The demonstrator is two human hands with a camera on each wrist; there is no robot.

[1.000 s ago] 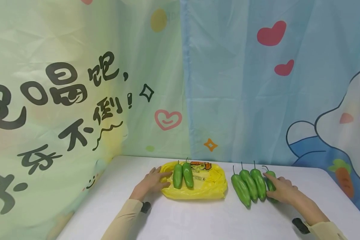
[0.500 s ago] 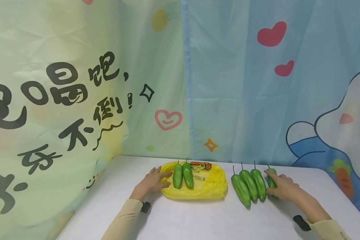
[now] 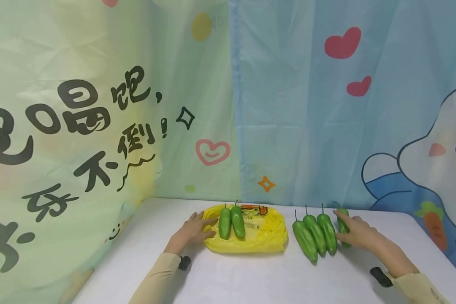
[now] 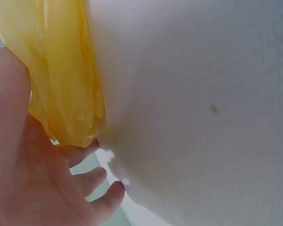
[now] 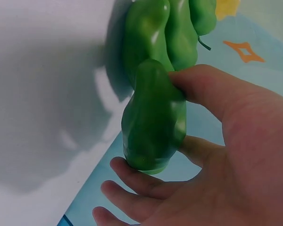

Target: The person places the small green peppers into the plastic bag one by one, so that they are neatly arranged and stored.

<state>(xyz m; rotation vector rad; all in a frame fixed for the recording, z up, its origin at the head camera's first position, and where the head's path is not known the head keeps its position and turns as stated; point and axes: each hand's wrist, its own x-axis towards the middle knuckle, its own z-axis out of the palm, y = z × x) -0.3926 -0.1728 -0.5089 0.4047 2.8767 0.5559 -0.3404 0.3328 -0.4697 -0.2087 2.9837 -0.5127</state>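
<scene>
Pastel cloth [image 3: 273, 84] printed with hearts and lettering hangs behind a white table [image 3: 243, 278], where the outermost pepper [image 3: 342, 226] is well to the right of the yellow bag [image 3: 247, 245]. Its sides are pinched between thumb and forefinger of the right hand [image 3: 359, 234], whose other fingers stretch out loosely. Taking hold of this pepper appears to be the step in hand; the next move probably calls for a steady pinch on the smooth skin and care not to knock the three green peppers [image 3: 315, 235] lying side by side between it and the bag. On the bag itself, toward its left end, lie two more peppers [image 3: 225, 223]. At the bag's left edge rests the left hand [image 3: 194, 228], fingers relaxed and spread against the plastic, with no firm grip to be seen. Whether the pinched pepper touches the table cannot be told: fingers cover part of it from above, and its stem is out of sight in the right wrist view. That view cuts off the neighbouring peppers, the left wrist view shows only a piece of the bag, and the bag's small print is unreadable. Both sleeves run out of frame nearer the person than the bag.
</scene>
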